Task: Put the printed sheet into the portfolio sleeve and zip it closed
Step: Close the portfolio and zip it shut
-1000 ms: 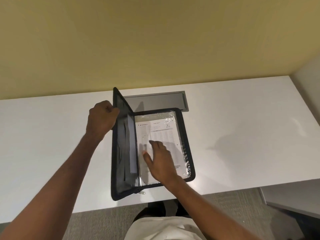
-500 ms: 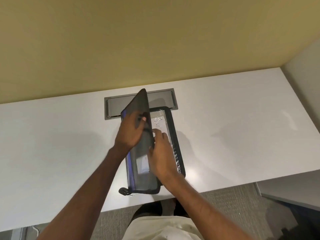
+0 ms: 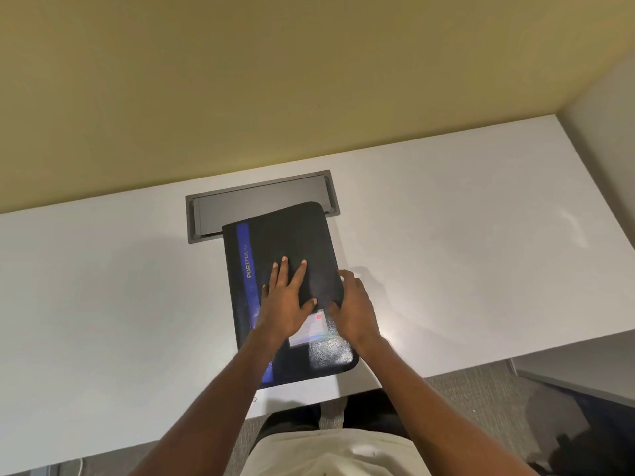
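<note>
The black portfolio lies folded flat on the white desk, its cover up, with a blue stripe reading "PORTFOLIO" along its left side. A small white label sits on the cover near the front. My left hand rests flat on the cover with fingers spread. My right hand lies on the portfolio's right edge, fingers loosely curled over it. The printed sheet is hidden inside. I cannot see the zipper pull.
A grey recessed cable hatch sits in the desk just behind the portfolio, partly covered by it. A yellow wall stands behind the desk. The desk's front edge is near my body, and a grey partition closes the right side.
My left hand swung the cover over from the left and laid it flat. My right hand slid out from the sheet to the right edge. The sheet is now covered.
</note>
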